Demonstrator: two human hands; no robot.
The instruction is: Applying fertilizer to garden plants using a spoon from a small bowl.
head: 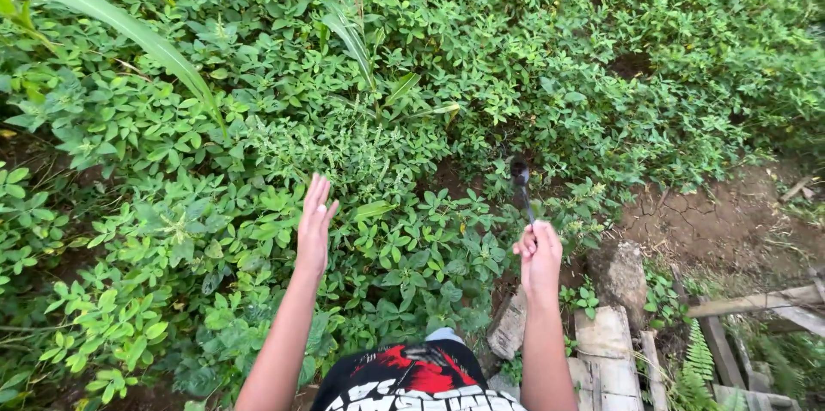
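Black-and-red printed cloth (412, 381) sits nearest, at the bottom edge. Beyond it spreads a dense bed of small oval-leaved plants (258, 231), soft and matte. Flat pale stones (606, 334) lie near right. Left hand (314, 224) hangs flat, fingers straight and together, holding nothing. Right hand (540, 256) is fisted round a slim dark tool (522, 186), pointing away.

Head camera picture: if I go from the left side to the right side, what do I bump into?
Long leaf → left hand → dark tool held in the right hand → stone → bare cracked soil → wooden stick.
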